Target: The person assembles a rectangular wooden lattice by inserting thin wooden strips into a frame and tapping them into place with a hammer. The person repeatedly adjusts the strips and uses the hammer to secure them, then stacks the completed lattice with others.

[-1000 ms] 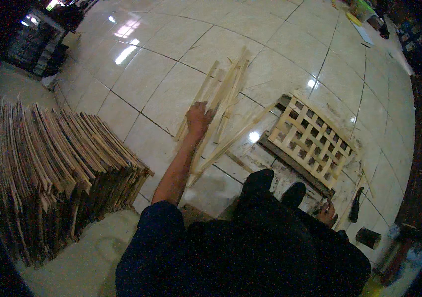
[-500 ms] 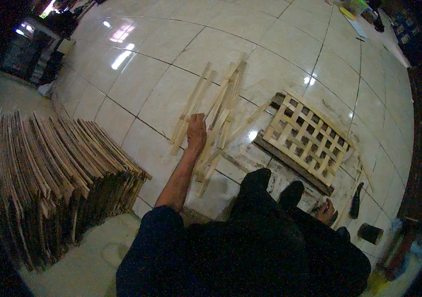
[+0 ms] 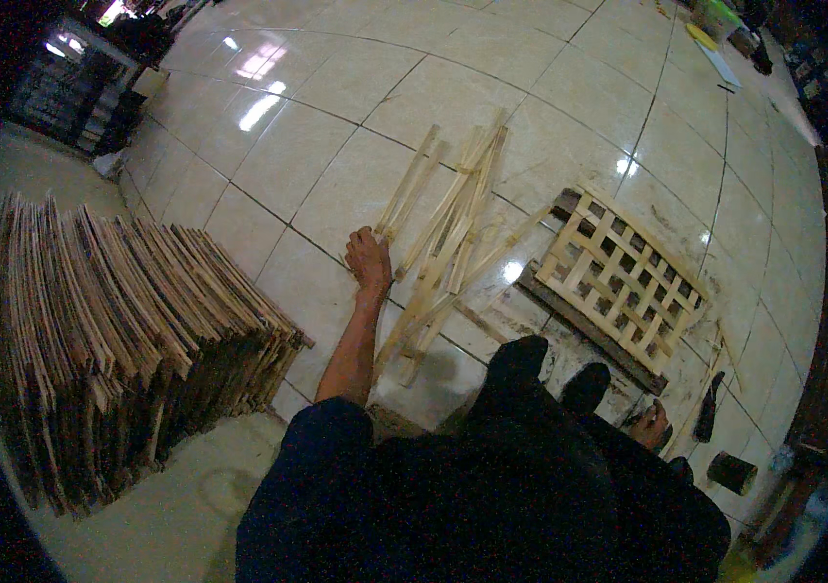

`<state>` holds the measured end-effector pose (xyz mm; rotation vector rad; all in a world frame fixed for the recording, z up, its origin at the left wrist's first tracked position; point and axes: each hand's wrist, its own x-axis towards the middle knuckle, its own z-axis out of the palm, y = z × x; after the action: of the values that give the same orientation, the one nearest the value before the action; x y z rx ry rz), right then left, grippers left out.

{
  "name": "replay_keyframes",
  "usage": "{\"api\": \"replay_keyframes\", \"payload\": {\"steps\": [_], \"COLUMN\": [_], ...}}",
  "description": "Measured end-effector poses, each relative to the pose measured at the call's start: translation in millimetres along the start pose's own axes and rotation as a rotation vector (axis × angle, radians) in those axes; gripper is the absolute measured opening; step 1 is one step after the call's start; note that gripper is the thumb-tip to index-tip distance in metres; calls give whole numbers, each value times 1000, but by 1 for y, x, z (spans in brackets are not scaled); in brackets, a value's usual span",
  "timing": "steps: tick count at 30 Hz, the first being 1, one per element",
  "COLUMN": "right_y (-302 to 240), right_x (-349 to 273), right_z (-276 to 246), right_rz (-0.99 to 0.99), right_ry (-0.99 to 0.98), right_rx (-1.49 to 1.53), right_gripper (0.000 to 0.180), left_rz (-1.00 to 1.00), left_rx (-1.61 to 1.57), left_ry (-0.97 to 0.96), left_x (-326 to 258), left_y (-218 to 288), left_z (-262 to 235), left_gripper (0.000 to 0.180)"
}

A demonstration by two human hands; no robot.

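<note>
My left hand (image 3: 368, 257) is at the lower end of two pale bamboo strips (image 3: 412, 183), with its fingers curled round them; the hand and wrist hide the strip ends. To its right lies a loose bundle of more bamboo strips (image 3: 453, 219), crossing one another on the tiles. A woven bamboo lattice panel (image 3: 623, 277) rests over dark wooden bars (image 3: 593, 330) on the right. My right hand (image 3: 651, 426) shows only in part beyond my dark-clothed leg, near the panel's lower corner. Whether it holds anything cannot be made out.
A tall stack of thin brown slats or panels (image 3: 142, 311) stands at the left. Right of my right hand lie a dark, narrow tool (image 3: 711, 408) and a short dark cylinder (image 3: 732, 473). Dirt and scraps lie on the tiled floor (image 3: 317, 175) around the panel.
My left hand has shifted slightly left over the strips and its fingers have curled in. The view has turned a little, moving the whole scene rightward. My right hand stays beside my leg.
</note>
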<state>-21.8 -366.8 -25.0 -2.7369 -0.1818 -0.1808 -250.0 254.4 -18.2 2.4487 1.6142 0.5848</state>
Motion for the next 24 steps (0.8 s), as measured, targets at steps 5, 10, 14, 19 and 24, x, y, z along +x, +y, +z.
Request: {"api": "replay_keyframes", "payload": {"steps": [5,10,14,19,24], "right_y": [17,-14,-65,-116,-97], "right_x": [-8,7,29,54,46], "right_z": [10,10,-25,-36,10], "right_rz": [-57,15,-131,-105,148], "right_ry": [57,-26,-12,-20,-49], "right_rx": [283,523,293,431,910], "right_gripper": [38,35,36,39,41], "left_rz": [-28,123,167,592,828], "left_rx": [-48,-225,-674,-517,-400], "left_ry": [-19,122,-201,-746,-1048], "left_x": [9,32,-6,-42,-74], "left_y": [-13,-14,95,176,215], "left_z": [18,15,-73,-83,-83], "left_gripper": [23,17,20,24,26]}}
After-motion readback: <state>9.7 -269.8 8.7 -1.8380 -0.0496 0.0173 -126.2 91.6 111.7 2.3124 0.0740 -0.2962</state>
